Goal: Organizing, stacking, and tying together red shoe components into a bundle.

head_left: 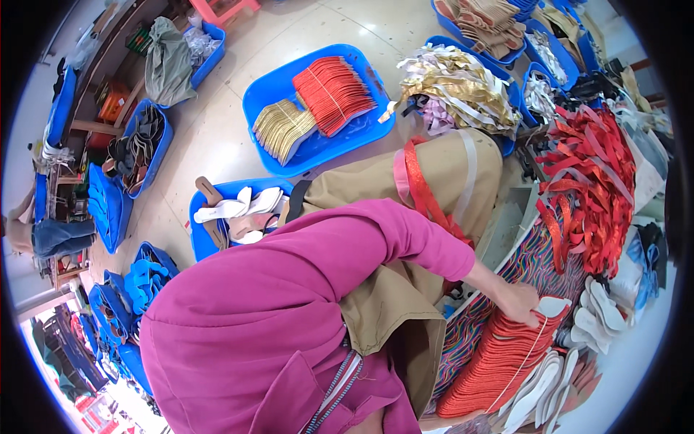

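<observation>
A long bundle of red insoles (488,362), tied lengthwise with a pale string, lies on a multicoloured striped cloth (463,329) at my right. My left hand (517,302) has its fingers closed on the far end of the bundle, beside a white piece (553,307). At the lower edge, a part of my right hand (457,421) lies along the bundle's near end; most of it is out of view. Red, pink and white ribbons (419,181) are draped over the khaki cloth (361,188) on my lap.
A blue tub (269,165) on the floor holds bundled red and gold insoles. Gold and white ribbons (463,79) fill another. Red ribbons (593,181) heap up at right, above white insoles (596,315). Several tubs stand at left, with another person (54,235) far off.
</observation>
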`<control>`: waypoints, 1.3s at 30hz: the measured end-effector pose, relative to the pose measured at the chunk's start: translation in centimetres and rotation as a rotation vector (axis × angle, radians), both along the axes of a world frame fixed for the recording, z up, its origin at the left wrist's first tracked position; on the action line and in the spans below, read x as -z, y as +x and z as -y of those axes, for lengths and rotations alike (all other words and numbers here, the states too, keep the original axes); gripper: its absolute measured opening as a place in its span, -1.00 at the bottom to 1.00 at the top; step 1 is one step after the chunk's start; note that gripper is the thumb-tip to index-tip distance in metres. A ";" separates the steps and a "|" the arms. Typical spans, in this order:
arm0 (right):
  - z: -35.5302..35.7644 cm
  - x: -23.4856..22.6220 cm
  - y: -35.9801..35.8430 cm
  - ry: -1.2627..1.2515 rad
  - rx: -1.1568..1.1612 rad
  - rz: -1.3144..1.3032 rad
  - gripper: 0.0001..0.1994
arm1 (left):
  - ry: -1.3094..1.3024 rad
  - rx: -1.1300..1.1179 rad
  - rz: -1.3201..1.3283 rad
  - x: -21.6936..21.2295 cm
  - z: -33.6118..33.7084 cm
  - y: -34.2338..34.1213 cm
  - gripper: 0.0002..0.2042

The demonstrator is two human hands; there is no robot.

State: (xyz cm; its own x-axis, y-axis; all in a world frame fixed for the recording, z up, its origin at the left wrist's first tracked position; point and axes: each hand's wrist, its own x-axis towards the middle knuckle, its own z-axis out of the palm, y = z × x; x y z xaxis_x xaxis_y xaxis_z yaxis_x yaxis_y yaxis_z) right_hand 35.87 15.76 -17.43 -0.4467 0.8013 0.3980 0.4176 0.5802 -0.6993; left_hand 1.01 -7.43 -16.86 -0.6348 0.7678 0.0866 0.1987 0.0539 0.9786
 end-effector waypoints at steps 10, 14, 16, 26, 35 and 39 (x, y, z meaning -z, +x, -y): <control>15.2 -10.0 -13.7 0.345 0.246 0.139 -0.85 | 0.044 0.238 -0.150 1.4 0.3 -1.9 -0.44; 25.6 -7.9 -27.8 0.148 -0.488 0.065 -0.82 | 0.257 0.260 -0.142 0.7 6.1 -5.6 -0.59; 29.1 -7.5 -33.4 -0.061 -0.674 0.053 -0.82 | 0.358 0.126 -0.026 -0.4 12.9 -8.9 -0.76; 55.1 -0.5 -52.8 -0.670 -1.666 0.483 -0.82 | 0.326 -1.359 0.569 12.8 50.3 -6.1 -0.72; 84.6 24.2 -49.4 -1.061 -1.729 1.037 -0.85 | -0.018 -1.806 0.752 32.4 71.2 2.9 -0.64; 83.6 35.8 -46.7 -1.320 -1.255 1.424 -0.79 | -0.575 -1.696 0.608 36.2 75.1 -0.1 -0.52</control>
State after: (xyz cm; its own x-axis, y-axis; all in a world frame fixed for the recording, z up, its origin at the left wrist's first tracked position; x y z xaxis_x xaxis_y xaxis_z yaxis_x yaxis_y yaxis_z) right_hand -10.86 -67.84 -53.19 -0.1784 -0.5292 -0.8295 0.7360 0.4877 -0.4694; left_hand 0.86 -82.51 -53.03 -0.4895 -0.7672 -0.4145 -0.7270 0.0966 0.6798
